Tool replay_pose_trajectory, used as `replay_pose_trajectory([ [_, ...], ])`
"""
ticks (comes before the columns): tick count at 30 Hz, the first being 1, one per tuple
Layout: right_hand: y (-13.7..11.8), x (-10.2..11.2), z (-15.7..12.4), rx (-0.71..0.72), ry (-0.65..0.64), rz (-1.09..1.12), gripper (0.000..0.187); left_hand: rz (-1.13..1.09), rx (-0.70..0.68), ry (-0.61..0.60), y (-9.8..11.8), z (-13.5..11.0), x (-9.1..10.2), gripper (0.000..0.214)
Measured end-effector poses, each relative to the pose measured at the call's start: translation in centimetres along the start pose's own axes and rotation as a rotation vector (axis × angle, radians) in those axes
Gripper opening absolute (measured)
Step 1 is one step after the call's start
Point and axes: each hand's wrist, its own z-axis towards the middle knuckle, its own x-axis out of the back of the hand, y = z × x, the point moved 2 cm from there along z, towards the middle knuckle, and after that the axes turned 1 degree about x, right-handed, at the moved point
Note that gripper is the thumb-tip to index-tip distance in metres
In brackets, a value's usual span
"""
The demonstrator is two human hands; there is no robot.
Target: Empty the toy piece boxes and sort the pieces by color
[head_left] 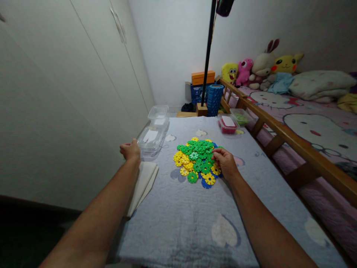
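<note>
A pile of flat plastic snowflake discs (196,158), green, yellow and blue, lies in the middle of a cloth-covered table (195,219). My right hand (225,162) rests on the pile's right edge with its fingers pinched together on a disc there. My left hand (130,151) is at the table's left edge, fingers curled against the near corner of a clear plastic container (151,140).
A second clear container (158,112) stands behind the first. A tub of red pieces (228,124) and one of green pieces (240,117) sit at the far right. White folded paper (143,182) overhangs the left edge. A wooden bed rail (290,139), a bed with plush toys (262,67), and a black pole (208,56) stand beyond.
</note>
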Motion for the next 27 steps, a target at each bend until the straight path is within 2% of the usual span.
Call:
replay_pose_trajectory([
  [2,0.2,0.8,0.5,0.079,0.097,-0.09,0.026,0.02,-0.054,0.163,1.0,-1.2,0.9,0.032],
  [3,0.3,1.2,0.7,0.132,0.157,-0.166,0.025,0.009,-0.182,0.146,1.8,-2.2,1.1,0.038],
  [4,0.5,1.8,1.0,0.193,0.216,-0.267,0.024,-0.02,-0.323,0.078,2.7,-3.6,1.1,0.041],
  [6,0.8,2.7,1.5,0.316,0.316,-0.526,0.022,-0.055,-0.528,-0.241,4.0,-7.2,0.6,0.041],
  [8,1.4,3.4,1.9,0.375,0.367,-0.79,0.023,0.013,-0.676,-0.646,4.6,-11.4,-0.6,0.046],
  [9,1.8,3.6,2.0,0.371,0.374,-0.898,0.026,0.082,-0.74,-0.794,4.6,-13.5,-1.2,0.057],
  [10,2.1,3.7,2.1,0.352,0.365,-0.983,0.031,0.167,-0.775,-0.862,4.4,-15.3,-1.9,0.072],
  [13,3.0,3.4,1.9,0.295,0.277,-1.126,0.046,0.388,-0.759,-0.865,3.6,-19.0,-3.8,0.11],
  [15,3.2,2.7,1.6,0.297,0.195,-1.155,0.048,0.431,-0.747,-0.862,3.4,-20.5,-4.8,0.117],
  [18,3.2,1.5,1.1,0.334,0.062,-1.097,0.045,0.385,-0.798,-0.826,3.5,-21.6,-5.6,0.107],
  [21,2.6,0.5,1.2,0.372,-0.076,-0.957,0.044,0.293,-0.86,-0.804,3.8,-22.0,-5.6,0.089],
  [23,1.8,0.3,1.8,0.371,-0.143,-0.855,0.035,0.239,-0.88,-0.797,3.7,-22.1,-5.5,0.076],
  [25,0.8,0.7,3.1,0.353,-0.145,-0.746,0.023,0.203,-0.888,-0.792,3.6,-21.9,-5.4,0.064],
  [27,-0.4,1.9,5.3,0.327,-0.043,-0.644,0.016,0.17,-0.893,-0.784,3.5,-21.7,-5.5,0.053],
])
